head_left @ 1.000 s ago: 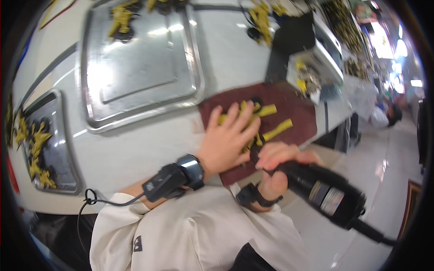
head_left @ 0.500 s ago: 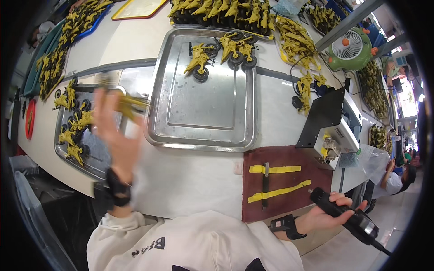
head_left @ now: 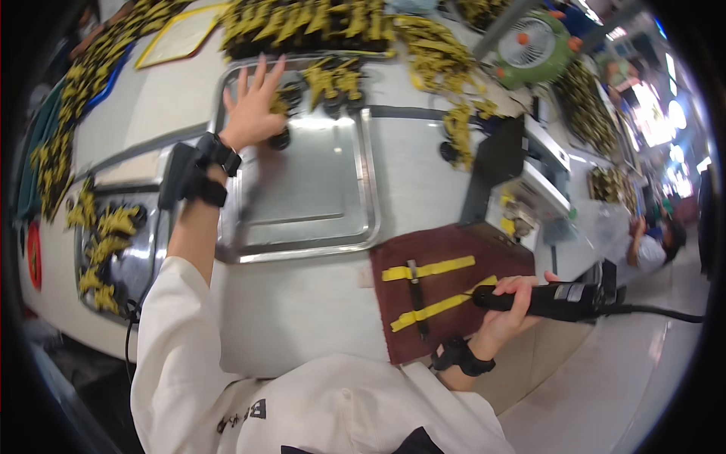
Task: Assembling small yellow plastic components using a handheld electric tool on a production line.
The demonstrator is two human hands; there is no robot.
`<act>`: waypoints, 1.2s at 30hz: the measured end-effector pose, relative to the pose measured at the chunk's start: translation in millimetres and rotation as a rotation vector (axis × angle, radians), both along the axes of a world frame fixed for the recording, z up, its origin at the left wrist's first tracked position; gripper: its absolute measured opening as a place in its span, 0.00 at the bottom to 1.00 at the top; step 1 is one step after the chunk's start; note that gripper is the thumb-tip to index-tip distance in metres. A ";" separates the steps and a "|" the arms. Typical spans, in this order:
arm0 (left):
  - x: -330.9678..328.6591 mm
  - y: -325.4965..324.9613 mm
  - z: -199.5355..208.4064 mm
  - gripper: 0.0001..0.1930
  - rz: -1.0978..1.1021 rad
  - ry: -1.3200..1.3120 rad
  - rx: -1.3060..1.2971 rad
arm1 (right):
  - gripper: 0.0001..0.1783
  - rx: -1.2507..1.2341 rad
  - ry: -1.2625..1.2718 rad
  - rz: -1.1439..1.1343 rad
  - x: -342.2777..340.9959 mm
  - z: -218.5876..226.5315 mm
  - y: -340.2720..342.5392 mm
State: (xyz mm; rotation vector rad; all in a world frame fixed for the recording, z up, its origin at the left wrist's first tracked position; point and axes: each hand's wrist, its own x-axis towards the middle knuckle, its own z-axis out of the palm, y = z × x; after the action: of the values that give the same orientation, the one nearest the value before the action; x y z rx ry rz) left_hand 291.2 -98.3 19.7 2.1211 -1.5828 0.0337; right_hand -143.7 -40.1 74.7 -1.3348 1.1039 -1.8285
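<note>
My left hand reaches over the far left of the large metal tray, its fingers spread and nothing in them. Right beside it, partly hidden under the hand, is a yellow toy motorbike with black wheels. More such toy motorbikes stand at the tray's far end. In my right hand is a black corded electric screwdriver, its tip pointing left over the maroon cloth. Two yellow strips and a dark bar lie on that cloth.
A smaller metal tray with several toy motorbikes stands at the left. Rows of yellow parts line the far side. At the right are a black-and-white box-shaped machine and a green fan. Another person sits far right.
My left hand has moved from near the small left tray to the large tray; the yellow thing it held is gone from it. My right hand has raised the screwdriver leftward over the cloth.
</note>
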 end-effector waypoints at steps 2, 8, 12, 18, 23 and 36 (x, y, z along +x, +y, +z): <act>52.2 -28.0 -60.8 0.49 -0.062 0.212 0.246 | 0.29 -0.171 -0.030 -0.002 -12.3 0.1 0.2; -3.5 7.7 -27.0 0.41 0.067 -0.019 0.019 | 0.29 -0.527 -0.066 -0.178 -21.8 59.0 -41.2; -43.0 28.9 9.0 0.33 -0.020 0.378 -0.301 | 0.28 -0.585 0.006 -0.103 -12.1 67.3 -79.9; -245.0 96.5 62.4 0.41 -0.532 0.407 -0.306 | 0.22 -0.183 0.010 0.023 -15.1 47.8 -89.5; -302.2 95.8 -2.2 0.44 -0.527 0.166 0.134 | 0.26 -0.111 -0.084 0.112 -15.8 18.0 -40.6; -300.2 106.1 -6.3 0.42 -0.626 0.265 0.091 | 0.25 -0.231 0.032 0.026 -45.0 18.6 -31.3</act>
State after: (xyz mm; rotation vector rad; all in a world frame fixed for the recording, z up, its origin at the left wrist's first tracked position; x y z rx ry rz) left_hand -9.0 7.7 13.5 1.5223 -2.0253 -0.5116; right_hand -188.8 -71.3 93.2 -1.5061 0.9069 -1.9683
